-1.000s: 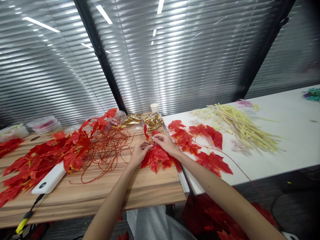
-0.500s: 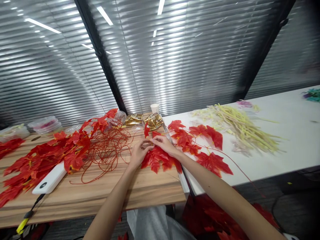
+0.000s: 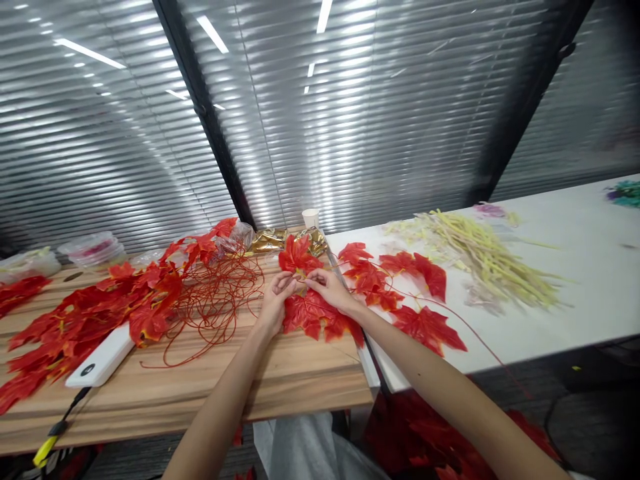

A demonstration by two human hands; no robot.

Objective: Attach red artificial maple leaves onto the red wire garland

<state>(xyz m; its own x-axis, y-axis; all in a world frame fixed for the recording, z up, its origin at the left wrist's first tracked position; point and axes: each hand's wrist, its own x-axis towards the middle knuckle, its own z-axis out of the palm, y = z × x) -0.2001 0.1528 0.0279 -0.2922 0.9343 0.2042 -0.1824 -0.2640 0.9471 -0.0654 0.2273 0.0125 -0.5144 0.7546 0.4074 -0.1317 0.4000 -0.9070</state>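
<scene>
My left hand [image 3: 278, 298] and my right hand [image 3: 327, 288] meet over the right end of the wooden table, fingertips pinched close together. Between them is the yellowish stem end of a red artificial maple leaf [image 3: 296, 253], whose blade points away from me. More red leaves [image 3: 313, 312] lie just below my fingers. A thin red cord [image 3: 467, 325] trails right past several leaves [image 3: 367, 277] on the white table. The cord's exact path between my fingertips is too small to make out.
Left of my hands lie a tangle of red cord [image 3: 215, 293], a heap of red leaves [image 3: 100, 307] and a white power bank [image 3: 103, 359]. Gold wrappers [image 3: 270, 240] and a paper cup [image 3: 311, 217] stand behind. Yellow strips [image 3: 490, 260] cover part of the white table [image 3: 595, 267].
The upper leaf has turned from a narrow, edge-on shape to spread broadly beyond my fingers. Both hands have stayed in nearly the same place, their fingertips shifting slightly.
</scene>
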